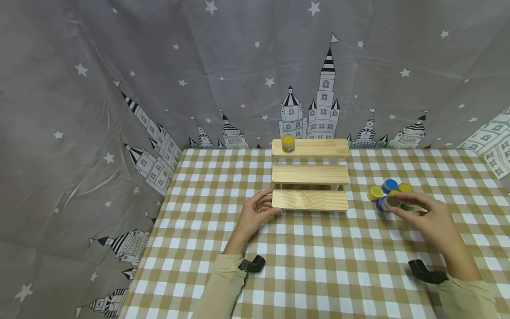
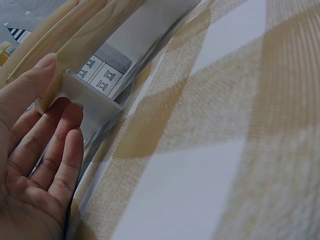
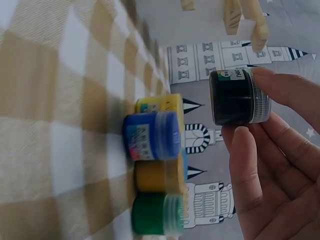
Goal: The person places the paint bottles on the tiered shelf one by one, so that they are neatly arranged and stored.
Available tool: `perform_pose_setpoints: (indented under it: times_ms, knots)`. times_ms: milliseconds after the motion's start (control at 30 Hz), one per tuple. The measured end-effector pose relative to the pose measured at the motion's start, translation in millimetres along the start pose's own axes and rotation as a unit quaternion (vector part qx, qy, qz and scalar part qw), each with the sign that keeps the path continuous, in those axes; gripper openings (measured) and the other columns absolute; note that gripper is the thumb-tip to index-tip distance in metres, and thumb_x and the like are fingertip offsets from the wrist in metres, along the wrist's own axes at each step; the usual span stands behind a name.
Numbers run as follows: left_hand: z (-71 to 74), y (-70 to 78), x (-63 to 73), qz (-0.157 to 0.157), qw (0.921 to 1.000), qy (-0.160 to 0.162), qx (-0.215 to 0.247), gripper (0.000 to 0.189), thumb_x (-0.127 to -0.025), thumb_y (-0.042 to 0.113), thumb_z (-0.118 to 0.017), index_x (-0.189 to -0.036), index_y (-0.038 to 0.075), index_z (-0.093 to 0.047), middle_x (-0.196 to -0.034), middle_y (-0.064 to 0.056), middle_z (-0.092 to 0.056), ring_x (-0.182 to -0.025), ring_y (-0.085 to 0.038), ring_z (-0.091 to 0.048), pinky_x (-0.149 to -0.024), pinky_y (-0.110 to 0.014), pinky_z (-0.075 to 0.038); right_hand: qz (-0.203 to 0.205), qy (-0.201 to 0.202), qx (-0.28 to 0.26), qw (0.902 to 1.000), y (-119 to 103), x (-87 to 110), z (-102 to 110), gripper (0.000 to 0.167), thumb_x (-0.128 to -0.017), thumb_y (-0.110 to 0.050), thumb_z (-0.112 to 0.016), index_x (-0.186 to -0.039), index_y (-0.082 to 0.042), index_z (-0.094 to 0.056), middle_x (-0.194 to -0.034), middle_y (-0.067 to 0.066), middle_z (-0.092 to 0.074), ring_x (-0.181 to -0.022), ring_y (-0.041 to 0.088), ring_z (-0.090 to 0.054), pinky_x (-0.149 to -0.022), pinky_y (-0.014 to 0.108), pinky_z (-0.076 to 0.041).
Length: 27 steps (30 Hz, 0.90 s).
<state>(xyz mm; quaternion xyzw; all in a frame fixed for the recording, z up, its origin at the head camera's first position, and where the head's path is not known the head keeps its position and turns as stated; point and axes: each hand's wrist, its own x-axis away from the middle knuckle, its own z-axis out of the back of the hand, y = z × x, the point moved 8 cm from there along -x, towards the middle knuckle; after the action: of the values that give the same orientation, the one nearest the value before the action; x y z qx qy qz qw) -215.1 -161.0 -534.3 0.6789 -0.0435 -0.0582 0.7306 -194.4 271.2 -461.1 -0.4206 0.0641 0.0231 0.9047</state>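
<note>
My right hand (image 1: 432,217) pinches a small dark paint jar (image 3: 232,97) with a clear ribbed lid between thumb and fingers. In the head view this jar overlaps the cluster of other paint jars on the right. Nearest it are a blue paint jar (image 3: 152,135) and a green paint jar (image 3: 157,214). My left hand (image 1: 256,210) grips the left end of the lowest board of a three-step wooden shelf (image 1: 311,200), thumb on one side and fingers curled at the other. A yellow paint jar (image 1: 288,143) stands at the left of the top step.
More jars sit in the cluster, among them a yellow jar (image 1: 375,193) and a lighter blue jar (image 1: 390,185). A brown-and-white checked tablecloth (image 1: 318,266) covers the table. Behind it hangs a grey curtain (image 1: 239,57) printed with castles and stars.
</note>
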Motion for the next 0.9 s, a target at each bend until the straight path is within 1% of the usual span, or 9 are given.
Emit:
perform_pose_setpoints:
  times_ms: [100, 200, 300, 433, 533, 567, 633, 833, 900]
  knots:
    - [-0.3, -0.3, -1.1, 0.0, 1.0, 0.0, 0.0, 0.065, -0.087, 0.006, -0.083, -0.146, 0.007, -0.058, -0.126, -0.018, -0.071, -0.096, -0.009, -0.069, -0.087, -0.02, -0.062, -0.003, -0.002, 0.006, 1.0, -5, -4.7, 0, 0.042, -0.089, -0.025, -0.084, -0.124, -0.004, -0.072, -0.105, -0.043, -0.055, -0.096, -0.019, -0.053, -0.068, 0.002, -0.048]
    - [-0.4, -0.6, -1.8, 0.002, 1.0, 0.001, 0.0, 0.065, -0.086, 0.006, -0.083, -0.146, 0.007, -0.057, -0.127, -0.018, -0.071, -0.096, -0.009, -0.069, -0.087, -0.019, -0.062, 0.006, -0.002, 0.014, 0.9999, -12, -9.3, 1, 0.041, -0.089, -0.026, -0.085, -0.121, -0.004, -0.072, -0.107, -0.041, -0.054, -0.094, -0.015, -0.054, -0.067, 0.003, -0.049]
    - [-0.4, -0.3, -2.1, 0.001, 1.0, 0.001, 0.002, 0.066, -0.086, 0.006, -0.083, -0.146, 0.006, -0.057, -0.127, -0.018, -0.071, -0.096, -0.009, -0.069, -0.087, -0.019, -0.062, 0.013, -0.007, 0.011, 0.9998, -21, -14.8, 1, 0.04, -0.089, -0.025, -0.085, -0.121, -0.005, -0.073, -0.106, -0.041, -0.054, -0.093, -0.016, -0.054, -0.066, 0.003, -0.049]
    - [-0.5, 0.7, -2.1, -0.001, 1.0, 0.0, 0.004, 0.066, -0.086, 0.005, -0.083, -0.147, 0.005, -0.056, -0.127, -0.019, -0.07, -0.096, -0.008, -0.069, -0.087, -0.019, -0.062, 0.026, -0.017, -0.004, 0.9995, -34, -22.5, -1, 0.039, -0.089, -0.025, -0.084, -0.123, -0.008, -0.072, -0.109, -0.036, -0.062, -0.096, -0.017, -0.055, -0.07, 0.002, -0.05]
    - [-0.6, 0.6, -2.5, -0.001, 1.0, 0.0, 0.002, 0.067, -0.086, 0.005, -0.083, -0.147, 0.005, -0.056, -0.128, -0.02, -0.07, -0.096, -0.007, -0.069, -0.088, -0.019, -0.062, 0.035, -0.025, -0.01, 0.999, -44, -28.7, -5, 0.041, -0.09, -0.025, -0.083, -0.126, -0.009, -0.072, -0.111, -0.036, -0.062, -0.098, -0.016, -0.055, -0.072, 0.002, -0.05]
    - [-0.6, 0.5, -2.7, -0.002, 1.0, -0.001, 0.002, 0.067, -0.086, 0.005, -0.083, -0.147, 0.004, -0.056, -0.128, -0.02, -0.07, -0.096, -0.007, -0.069, -0.088, -0.019, -0.062, 0.034, -0.027, -0.013, 0.999, -47, -30.9, -6, 0.042, -0.09, -0.026, -0.083, -0.127, -0.009, -0.072, -0.109, -0.039, -0.059, -0.099, -0.016, -0.055, -0.073, 0.001, -0.05]
    - [-0.5, 1.1, -2.7, -0.001, 1.0, 0.0, 0.002, 0.067, -0.086, 0.004, -0.083, -0.147, 0.004, -0.056, -0.128, -0.02, -0.07, -0.096, -0.007, -0.069, -0.088, -0.019, -0.062, 0.033, -0.031, -0.016, 0.9988, -54, -35.3, -9, 0.042, -0.091, -0.026, -0.083, -0.128, -0.009, -0.072, -0.108, -0.039, -0.058, -0.098, -0.016, -0.055, -0.074, 0.001, -0.051]
    - [0.0, 2.2, -1.8, 0.0, 1.0, 0.002, 0.005, 0.065, -0.086, 0.004, -0.083, -0.146, 0.006, -0.057, -0.127, -0.02, -0.07, -0.095, -0.008, -0.069, -0.086, -0.019, -0.062, 0.058, -0.038, -0.02, 0.9974, -81, -48.0, -21, 0.04, -0.089, -0.027, -0.084, -0.124, -0.011, -0.074, -0.109, -0.03, -0.065, -0.098, -0.017, -0.056, -0.075, 0.002, -0.05]
    - [-0.5, 1.2, -1.7, 0.0, 1.0, 0.001, 0.005, 0.065, -0.086, 0.004, -0.083, -0.146, 0.006, -0.058, -0.127, -0.02, -0.07, -0.095, -0.008, -0.069, -0.087, -0.019, -0.062, 0.07, -0.044, -0.027, 0.9962, -89, -51.1, -25, 0.039, -0.089, -0.025, -0.084, -0.124, -0.01, -0.074, -0.109, -0.032, -0.065, -0.098, -0.017, -0.057, -0.075, 0.003, -0.051]
